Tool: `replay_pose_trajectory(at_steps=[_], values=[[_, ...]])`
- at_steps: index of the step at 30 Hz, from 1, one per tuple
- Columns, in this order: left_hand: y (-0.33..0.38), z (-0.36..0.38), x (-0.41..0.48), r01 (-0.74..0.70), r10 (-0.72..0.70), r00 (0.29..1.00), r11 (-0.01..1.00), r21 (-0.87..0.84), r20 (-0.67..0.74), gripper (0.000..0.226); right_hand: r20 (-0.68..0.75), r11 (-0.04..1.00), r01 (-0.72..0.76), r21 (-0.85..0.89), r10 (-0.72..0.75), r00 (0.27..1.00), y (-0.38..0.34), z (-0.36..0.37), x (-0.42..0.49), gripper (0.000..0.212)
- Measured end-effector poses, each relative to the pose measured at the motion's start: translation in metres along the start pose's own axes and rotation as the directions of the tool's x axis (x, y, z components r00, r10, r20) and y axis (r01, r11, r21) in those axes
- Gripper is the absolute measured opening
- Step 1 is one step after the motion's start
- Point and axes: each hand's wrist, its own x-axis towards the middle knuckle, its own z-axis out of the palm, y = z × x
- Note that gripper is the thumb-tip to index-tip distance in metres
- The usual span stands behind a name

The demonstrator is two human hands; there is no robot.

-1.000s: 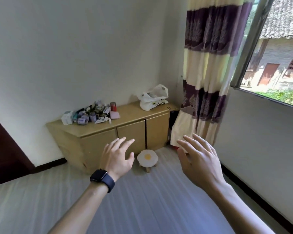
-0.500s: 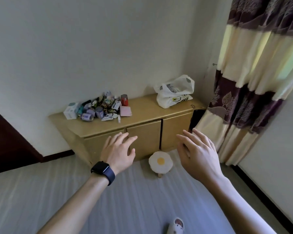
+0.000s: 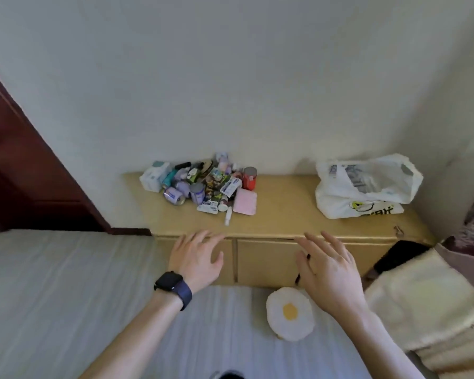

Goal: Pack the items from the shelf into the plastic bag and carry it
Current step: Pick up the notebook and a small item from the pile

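Note:
A low wooden cabinet stands against the wall and serves as the shelf. On its left part lies a pile of small items: cans, packets, a red jar, a pink flat box and a tissue pack. A crumpled white plastic bag sits on its right end. My left hand, with a dark watch on the wrist, and my right hand hover in front of the cabinet's front edge. Both have fingers spread and hold nothing.
A small stool with a fried-egg cushion stands on the floor just below my right hand. A striped curtain hangs at the right, and a dark red door is at the left. The floor is grey.
The view has moved closer to the cabinet and turned left, so the window is out of view. Both hands stay raised and empty, now nearer the cabinet's front edge.

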Motion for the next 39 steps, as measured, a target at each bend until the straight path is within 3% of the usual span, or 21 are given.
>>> replay_pose_trajectory(at_steps=[10,15,18,23,26,34,36,39], values=[[-0.053,0.105,0.186,0.202,-0.162,0.933,0.975,-0.096,0.322,0.048,0.398,0.998,-0.008,-0.055,0.029,0.917,0.035,0.132,0.181,0.042],[-0.08,0.161,0.253,0.285,-0.224,0.806,0.958,-0.028,0.548,0.047,0.675,0.987,-0.077,-0.141,0.152,0.722,0.051,0.197,0.255,0.044],[-0.085,0.192,0.28,0.332,-0.244,0.737,0.943,-0.023,0.63,0.045,0.765,0.973,-0.144,-0.179,0.23,0.602,0.06,0.236,0.288,0.046],[-0.081,0.233,0.312,0.512,-0.341,0.672,0.855,-0.08,0.657,0.048,0.797,0.95,-0.236,-0.203,0.3,0.524,0.065,0.293,0.337,0.056],[-0.078,0.257,0.327,0.602,-0.428,0.648,0.794,-0.081,0.63,0.05,0.745,0.883,-0.433,-0.182,0.411,0.525,0.068,0.332,0.362,0.075],[-0.073,0.289,0.354,0.665,-0.565,0.572,0.744,0.066,0.595,0.042,0.638,0.706,-0.673,-0.221,0.626,0.448,0.047,0.402,0.387,0.118],[-0.073,0.29,0.354,0.665,-0.56,0.568,0.744,0.065,0.603,0.042,0.636,0.639,-0.73,-0.242,0.673,0.378,0.043,0.403,0.39,0.119],[-0.075,0.289,0.357,0.7,-0.557,0.538,0.714,0.033,0.633,0.04,0.659,0.545,-0.811,-0.214,0.693,0.292,0.05,0.411,0.391,0.104]])
